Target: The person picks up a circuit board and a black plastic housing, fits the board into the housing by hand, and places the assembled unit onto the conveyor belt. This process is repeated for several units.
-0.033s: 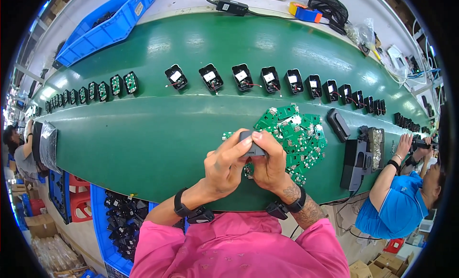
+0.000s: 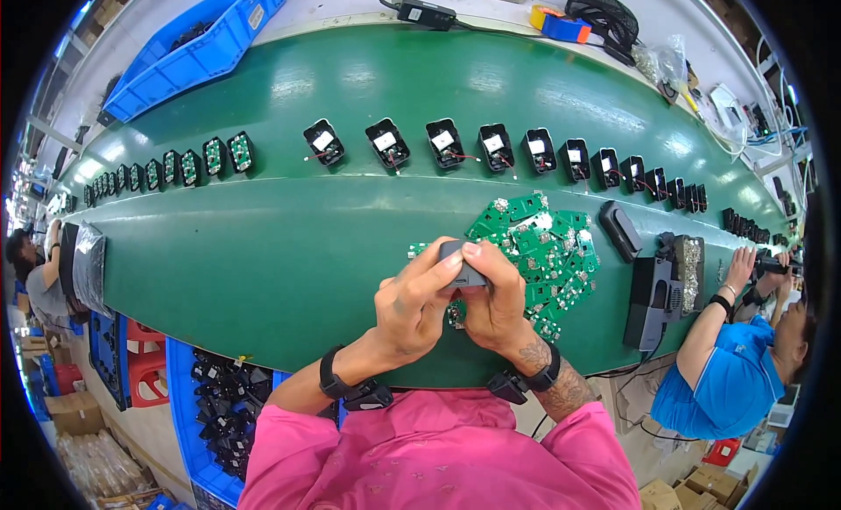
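Note:
Both my hands hold one small dark grey plastic housing [image 2: 467, 275] above the near part of the table. My left hand [image 2: 408, 307] is closed round its left side. My right hand [image 2: 495, 301] grips the right side, and both thumbs press on its top. The inside of the housing is hidden from view. Just beyond and right of my hands lies a loose pile of green circuit boards [image 2: 543, 256], a few of them partly behind my fingers. Farther back stands a row of open black housings [image 2: 445, 144] with white labels and thin red wires inside.
On the left runs a row of black housings with green boards [image 2: 213, 156]. A blue crate [image 2: 188, 50] sits far left; another blue bin [image 2: 181, 396] with black parts is below the table. A grey-black device [image 2: 650, 300] stands at right, near a co-worker in blue [image 2: 727, 370].

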Tool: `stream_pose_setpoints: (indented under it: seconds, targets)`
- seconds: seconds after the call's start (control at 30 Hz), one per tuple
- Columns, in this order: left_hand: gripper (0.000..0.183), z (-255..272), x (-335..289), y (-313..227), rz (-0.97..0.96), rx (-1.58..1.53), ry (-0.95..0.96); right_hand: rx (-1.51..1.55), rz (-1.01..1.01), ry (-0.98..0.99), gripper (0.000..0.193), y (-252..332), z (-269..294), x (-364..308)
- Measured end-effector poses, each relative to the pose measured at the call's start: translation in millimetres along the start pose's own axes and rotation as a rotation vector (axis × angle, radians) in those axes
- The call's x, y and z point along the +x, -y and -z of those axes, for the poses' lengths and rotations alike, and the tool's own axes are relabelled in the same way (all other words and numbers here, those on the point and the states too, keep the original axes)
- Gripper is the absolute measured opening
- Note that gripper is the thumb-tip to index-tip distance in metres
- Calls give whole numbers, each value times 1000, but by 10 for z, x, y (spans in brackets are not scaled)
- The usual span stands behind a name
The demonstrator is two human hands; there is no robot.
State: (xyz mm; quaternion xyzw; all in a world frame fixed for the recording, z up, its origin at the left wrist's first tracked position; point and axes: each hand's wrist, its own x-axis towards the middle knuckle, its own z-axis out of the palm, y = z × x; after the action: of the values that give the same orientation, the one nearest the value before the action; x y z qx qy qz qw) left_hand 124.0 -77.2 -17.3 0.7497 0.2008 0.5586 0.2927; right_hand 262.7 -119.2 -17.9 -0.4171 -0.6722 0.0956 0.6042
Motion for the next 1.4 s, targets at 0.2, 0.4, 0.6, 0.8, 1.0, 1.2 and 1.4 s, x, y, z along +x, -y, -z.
stream_pose_setpoints:
  seconds: [0.2, 0.4, 0.6, 0.8, 1.0, 1.2, 1.4]
  targets:
    - [31, 174, 168, 140, 247, 32, 3, -7, -454, 116, 38, 152, 72, 144]
    - [32, 1403, 852, 1040, 774, 82, -166, -465, -222, 174, 33, -103, 493, 181]
    - [35, 1710, 1128, 1827, 841, 300, -181, -525, -219, 404, 40, -98, 255, 134]
    - [65, 1594, 1076, 1708, 403, 872, -3, -644, -210, 512, 39, -213, 56, 52]
    - [94, 1308, 1015, 1462, 341, 888, 399, -386, -221, 429, 25, -222, 52, 68]
    - [72, 1050, 1022, 1124, 270, 714, 311, 33, -547, 506, 45, -106, 216, 126]
    - [96, 540, 655, 353, -69, 699, 794, 372, -682, 688, 65, -7, 309, 220]
